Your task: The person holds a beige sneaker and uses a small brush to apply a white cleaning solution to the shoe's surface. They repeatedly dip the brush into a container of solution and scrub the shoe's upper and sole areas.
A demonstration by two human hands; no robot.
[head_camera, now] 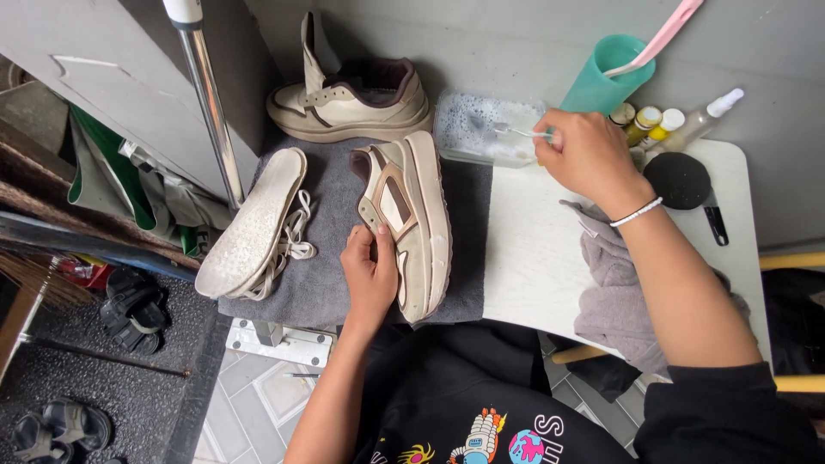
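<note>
A clear shallow tub (pixel 488 127) at the back of the surface (pixel 533 258) holds soapy, foaming water, and the bristle end of a small white brush (pixel 520 131) dips into it. Just to its right stands a teal cup (pixel 601 82) with a pink handle (pixel 662 34) leaning out of it (what sort of tool that handle belongs to cannot be told). Beside the cup are three small yellow-capped bottles (pixel 644 120) and a pale spray bottle (pixel 706 116) lying against the wall.

The right hand (pixel 589 155) is closed around the brush handle, over the tub's right end. The left hand (pixel 369 271) grips the near side of a beige and brown sneaker (pixel 412 219), which lies on its side on a grey towel (pixel 318 283), sole edge turned right. The two hands are well apart.

On the towel to the left lie a white insole (pixel 253 222) and loose white laces (pixel 292 245) partly under it. The second sneaker (pixel 352 99) stands upright behind, against the wall. A grey cloth (pixel 610 292) is bunched under the right forearm, and a round black sponge brush (pixel 681 180) sits near the far right corner. A metal pole (pixel 210 103) rises at the left, just beside the insole.
</note>
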